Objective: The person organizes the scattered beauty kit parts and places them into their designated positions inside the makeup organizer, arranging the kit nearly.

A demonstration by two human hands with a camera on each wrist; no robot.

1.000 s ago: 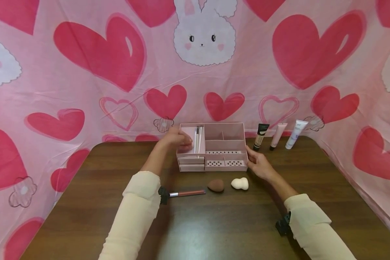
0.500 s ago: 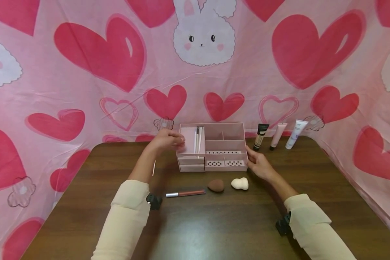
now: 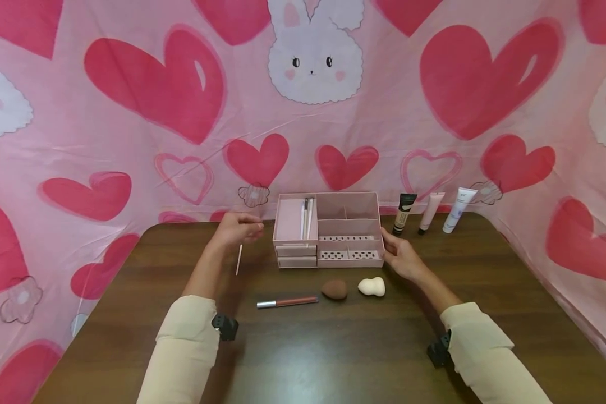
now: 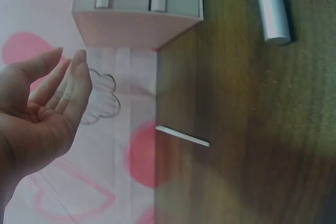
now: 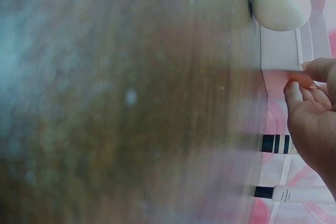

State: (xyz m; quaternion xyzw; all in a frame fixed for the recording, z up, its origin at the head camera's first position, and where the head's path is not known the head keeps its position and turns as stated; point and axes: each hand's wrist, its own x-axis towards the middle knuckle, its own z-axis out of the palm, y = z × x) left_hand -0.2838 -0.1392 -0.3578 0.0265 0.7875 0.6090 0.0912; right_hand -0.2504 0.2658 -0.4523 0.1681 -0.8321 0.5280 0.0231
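A pink makeup organizer [image 3: 350,229] stands at the back of the table, with two small drawers [image 3: 297,256] at its front left. Several slim sticks [image 3: 307,219], perhaps brushes or pencils, are in its left section. Left of it, my left hand [image 3: 238,229] hovers with loosely bent fingers and holds nothing, as the left wrist view [image 4: 44,100] confirms. Below that hand, a thin white stick [image 3: 239,260] lies on the table. My right hand [image 3: 406,256] holds the organizer's right front corner, its thumb at the front edge and its fingers against the side wall.
In front of the organizer lie a lip gloss tube [image 3: 287,302], a brown makeup sponge [image 3: 335,289] and a white makeup sponge [image 3: 372,287]. Black-and-beige [image 3: 404,214], pink [image 3: 431,213] and white [image 3: 458,211] tubes stand at the back right. A patterned cloth [image 3: 313,134] hangs behind the table.
My left hand has moved left, away from the organizer's left section, uncovering the thin white stick on the table. My right hand has stayed at the organizer's right side.
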